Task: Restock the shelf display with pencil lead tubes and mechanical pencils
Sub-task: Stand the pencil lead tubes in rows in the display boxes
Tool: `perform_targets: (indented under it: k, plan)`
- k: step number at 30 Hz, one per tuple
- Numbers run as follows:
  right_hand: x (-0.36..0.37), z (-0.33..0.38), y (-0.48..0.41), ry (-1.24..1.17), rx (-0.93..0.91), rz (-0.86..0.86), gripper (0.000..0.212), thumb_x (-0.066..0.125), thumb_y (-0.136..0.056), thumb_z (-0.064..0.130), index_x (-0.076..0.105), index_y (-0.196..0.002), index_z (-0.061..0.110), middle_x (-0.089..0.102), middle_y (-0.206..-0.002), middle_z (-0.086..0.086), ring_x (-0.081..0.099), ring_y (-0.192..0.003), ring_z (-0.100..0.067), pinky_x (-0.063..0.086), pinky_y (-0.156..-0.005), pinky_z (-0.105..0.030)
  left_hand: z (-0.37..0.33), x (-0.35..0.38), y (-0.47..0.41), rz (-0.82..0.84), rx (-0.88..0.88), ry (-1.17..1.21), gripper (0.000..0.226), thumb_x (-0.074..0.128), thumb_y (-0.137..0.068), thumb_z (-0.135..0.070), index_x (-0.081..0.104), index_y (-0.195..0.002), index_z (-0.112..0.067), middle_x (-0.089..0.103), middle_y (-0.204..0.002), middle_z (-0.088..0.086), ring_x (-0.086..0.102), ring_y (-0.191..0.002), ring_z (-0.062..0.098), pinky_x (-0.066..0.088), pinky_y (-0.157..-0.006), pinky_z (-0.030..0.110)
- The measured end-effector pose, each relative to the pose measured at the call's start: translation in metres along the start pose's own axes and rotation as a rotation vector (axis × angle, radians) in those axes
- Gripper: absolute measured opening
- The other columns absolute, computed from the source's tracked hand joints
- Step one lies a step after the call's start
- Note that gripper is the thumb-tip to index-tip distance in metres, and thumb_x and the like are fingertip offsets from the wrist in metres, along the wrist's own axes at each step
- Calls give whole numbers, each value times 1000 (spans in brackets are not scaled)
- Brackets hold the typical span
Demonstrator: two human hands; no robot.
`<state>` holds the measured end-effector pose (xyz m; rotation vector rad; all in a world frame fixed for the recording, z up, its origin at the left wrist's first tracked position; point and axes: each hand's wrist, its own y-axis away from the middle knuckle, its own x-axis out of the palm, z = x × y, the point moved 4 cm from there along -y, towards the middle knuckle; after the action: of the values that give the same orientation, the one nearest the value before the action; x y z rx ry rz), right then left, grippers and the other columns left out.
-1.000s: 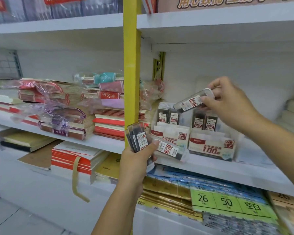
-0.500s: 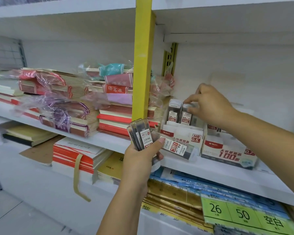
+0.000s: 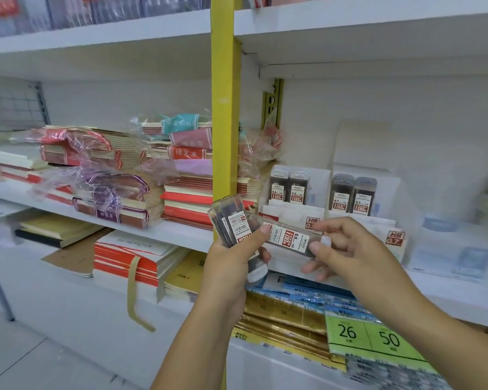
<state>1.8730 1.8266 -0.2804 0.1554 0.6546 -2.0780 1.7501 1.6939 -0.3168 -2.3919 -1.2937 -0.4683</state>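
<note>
Right at the front edge of the shelf (image 3: pixel 181 232), one lead tube (image 3: pixel 289 238) lies crosswise between the two hands. Its long axis runs left to right and dips a little toward the right, and you can read 0.5 on its label. The right hand (image 3: pixel 352 253) has the capped right end, its fingers (image 3: pixel 318 248) pinching it, thumb below and forefinger above, with the rest curled loosely underneath. The tube's left end sits under the thumb of the left hand (image 3: pixel 228 267), which is wrapped round a bundle of tubes (image 3: pixel 231 220) standing nearly upright.

So the crosswise tube touches both hands, but the right one has the cleaner hold, and that looks like the hand to carry it off.

Now, where does it go? Up and behind it, just beyond the fingers, stands the 0.5 display box (image 3: pixel 286 213), with tubes in it (image 3: pixel 289 187) already on end. Just beside that, to the right, is the 0.7 box (image 3: pixel 390 235), also partly filled. Going by the label, I'd say the 0.5 box is the target.

The catch is the axis. The tube lies flat and the stock in the box stands upright, so it wants turning on end as it lifts, cap uppermost like its neighbours. Off to the left are the yellow post (image 3: pixel 226 122) and stacks of wrapped notebooks (image 3: pixel 186 198).
</note>
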Motion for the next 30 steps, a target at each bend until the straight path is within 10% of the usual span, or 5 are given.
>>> perform_targets:
  k: [7, 17, 30]
  plan:
    - [-58, 48, -47, 209, -262, -303, 21, 61, -92, 21, 63, -98, 42, 71, -85, 13, 68, -76, 2, 52, -61, -10, 1, -6, -4, -19, 61, -241, 15, 75, -86, -35, 70, -97, -26, 75, -76, -6, 61, -53, 7, 52, -54, 16]
    - [-31, 66, -122, 935, -418, -95, 24, 62, -93, 23, 53, -115, 20, 64, -95, 0, 57, -82, -17, 44, -71, -29, 5, -10, -10, 75, 73, -274, 6, 74, -88, -36, 69, -85, -38, 71, -72, -4, 61, -53, 11, 58, -59, 23]
    - [-19, 36, -149, 1105, -314, -55, 25, 63, -91, 30, 70, -114, 22, 45, -99, 1, 46, -99, -19, 38, -78, -32, 3, -13, -9, 71, 51, -285, 11, 75, -86, -39, 68, -83, -48, 75, -76, -2, 66, -55, 10, 56, -57, 19]
